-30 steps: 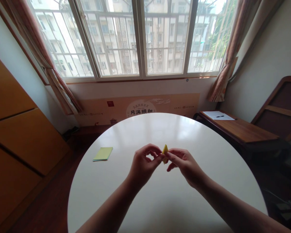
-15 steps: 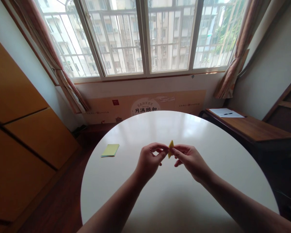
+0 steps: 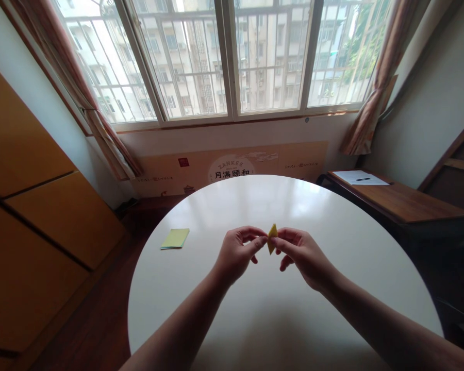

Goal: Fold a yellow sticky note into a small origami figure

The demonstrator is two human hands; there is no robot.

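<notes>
A small piece of folded yellow paper, roughly diamond-shaped with pointed ends, is held upright above the round white table. My left hand pinches its left edge between thumb and index finger. From the other side, my right hand grips the paper with its thumb across the near face, and the lower fingers are curled loosely. The paper's far side is hidden from me. To the left on the table lies a stack of square paper, yellow-green on top with a bluish layer showing beneath.
A wooden side table stands beyond the white table at right, carrying a white sheet with a dark pen-like thing on it. Wooden cabinets rise at left. A barred window fills the wall ahead, between tied curtains.
The folded paper has turned slightly, so more of its near face shows. My left thumb has closed in against its index finger. The paper stack has not moved on the table.
</notes>
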